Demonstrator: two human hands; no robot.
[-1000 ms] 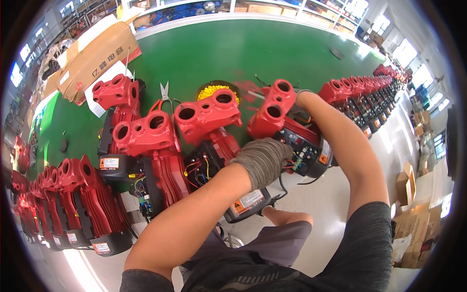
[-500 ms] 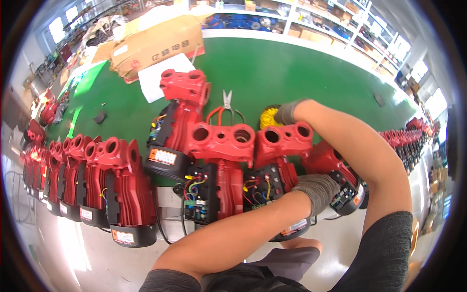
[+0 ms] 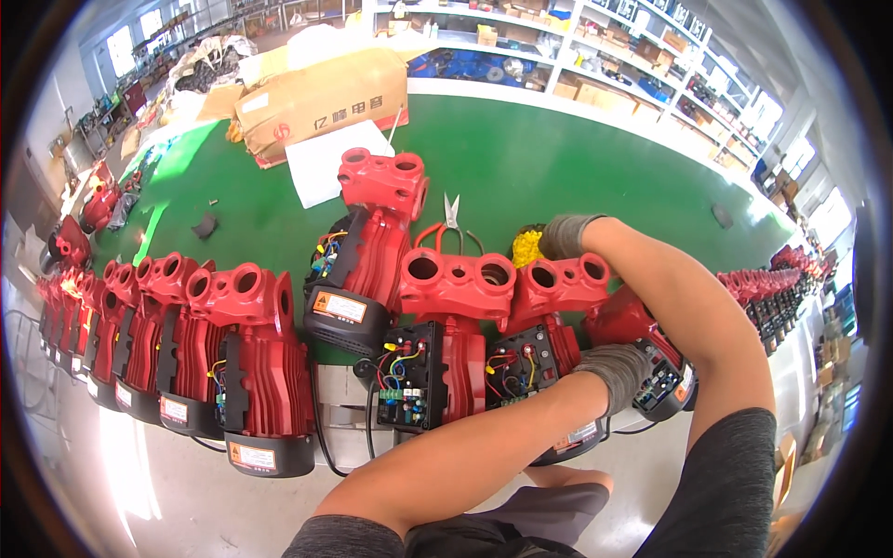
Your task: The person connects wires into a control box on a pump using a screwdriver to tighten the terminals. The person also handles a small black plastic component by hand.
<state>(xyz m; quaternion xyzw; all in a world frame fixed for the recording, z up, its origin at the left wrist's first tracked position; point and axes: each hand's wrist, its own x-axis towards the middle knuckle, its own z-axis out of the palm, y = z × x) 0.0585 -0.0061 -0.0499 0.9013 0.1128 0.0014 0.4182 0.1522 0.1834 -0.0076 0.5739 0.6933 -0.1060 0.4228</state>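
Head view: left forearm comes up from bottom, grey-gloved left hand (image 3: 616, 374) at the wiring box (image 3: 662, 383) of the rightmost near pump (image 3: 621, 318); fingers mostly hidden, can't tell if they pinch anything. That pump lies right of centre, red ported end away from the person, boards exposed in its black box. Left of it, two more pumps (image 3: 458, 285) with wires showing, partly behind the left forearm; another pump (image 3: 383, 179) sits a bit farther back, beside them. Pump row (image 3: 251, 372) runs off left along the table edge, second row (image 3: 767, 288) off right. Right arm reaches over the near pump; gloved right hand (image 3: 566, 236) is at the yellow bits (image 3: 526, 249), fingers out of sight, grip can't be told. Scissors (image 3: 451, 212), red handles, just left on green table (image 3: 539, 139). Farther: white sheet (image 3: 314, 169), carton (image 3: 326, 104), then loaded shelves (image 3: 532, 37).
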